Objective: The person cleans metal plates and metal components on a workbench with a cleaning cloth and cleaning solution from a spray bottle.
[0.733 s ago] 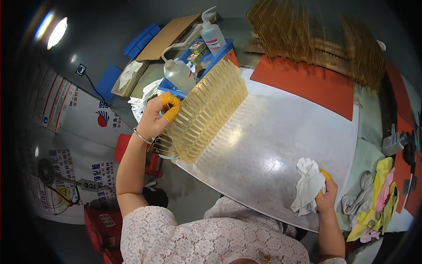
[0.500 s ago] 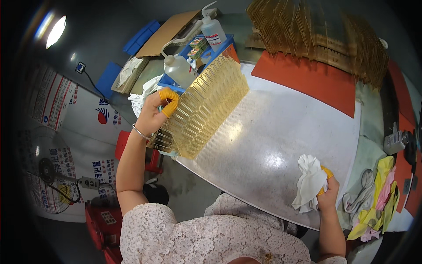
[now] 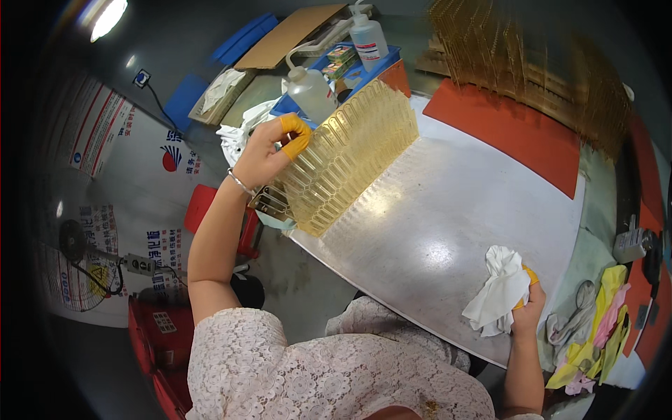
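Observation:
My left hand, with yellow finger covers, is at the upper left edge of a row of thin gold slotted metal sheets. Its thumb and fingers are pinched together against the edge of a sheet; how many sheets they grip I cannot tell. The sheets lean close together on the grey metal tabletop. Over the table's right part, my right hand, also with yellow finger covers, is closed around a crumpled white cloth, which hangs to the left of the fingers.
Behind the sheets stand two squeeze bottles and a blue bin. An orange-red mat lies at the back, below more gold sheets in a wooden rack. Yellow and pink gloves lie at the right edge.
The whole view has shifted slightly, moving the table and sheets to the right and up. My left hand stays at the sheets' edge, and my right hand keeps the cloth.

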{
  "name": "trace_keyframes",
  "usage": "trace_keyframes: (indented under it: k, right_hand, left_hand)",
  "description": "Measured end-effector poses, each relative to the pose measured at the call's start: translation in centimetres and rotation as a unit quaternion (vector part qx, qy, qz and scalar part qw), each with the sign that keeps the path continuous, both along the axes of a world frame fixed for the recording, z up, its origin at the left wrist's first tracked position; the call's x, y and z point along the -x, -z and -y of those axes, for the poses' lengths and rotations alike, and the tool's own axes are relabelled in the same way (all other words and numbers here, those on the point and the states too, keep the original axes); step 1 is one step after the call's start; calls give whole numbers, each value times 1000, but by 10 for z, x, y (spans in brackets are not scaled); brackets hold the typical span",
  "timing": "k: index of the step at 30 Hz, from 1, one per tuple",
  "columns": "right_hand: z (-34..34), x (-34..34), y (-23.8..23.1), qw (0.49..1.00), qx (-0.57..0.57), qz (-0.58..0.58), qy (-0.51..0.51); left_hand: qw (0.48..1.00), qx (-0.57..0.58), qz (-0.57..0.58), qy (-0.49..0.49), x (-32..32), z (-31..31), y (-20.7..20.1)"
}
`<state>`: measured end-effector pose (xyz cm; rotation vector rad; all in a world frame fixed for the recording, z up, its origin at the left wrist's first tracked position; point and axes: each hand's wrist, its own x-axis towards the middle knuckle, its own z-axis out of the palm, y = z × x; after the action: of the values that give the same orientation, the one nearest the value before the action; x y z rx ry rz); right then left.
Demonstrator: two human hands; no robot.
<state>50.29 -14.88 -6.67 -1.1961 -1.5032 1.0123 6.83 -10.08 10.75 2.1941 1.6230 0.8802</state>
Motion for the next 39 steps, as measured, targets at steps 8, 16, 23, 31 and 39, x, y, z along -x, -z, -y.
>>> trace_keyframes:
  k: [8, 16, 23, 31, 39]
  right_hand:
    - [-1, -2, 9, 999, 21, -32, 0]
    - [-2, -10, 22, 999, 21, -35, 8]
    - [-7, -19, 38, 998, 42, -41, 27]
    - [-10, -17, 34, 999, 10, -10, 30]
    - [-6, -14, 34, 998, 17, -48, 35]
  left_hand:
    - [1000, 4, -8, 3, 15, 5, 6]
    - [994, 54, 96, -3, 21, -1, 10]
    - [998, 19, 52, 9, 38, -9, 19]
    - [998, 21, 63, 16, 43, -10, 20]
    - [1000, 10, 10, -1, 46, -15, 23]
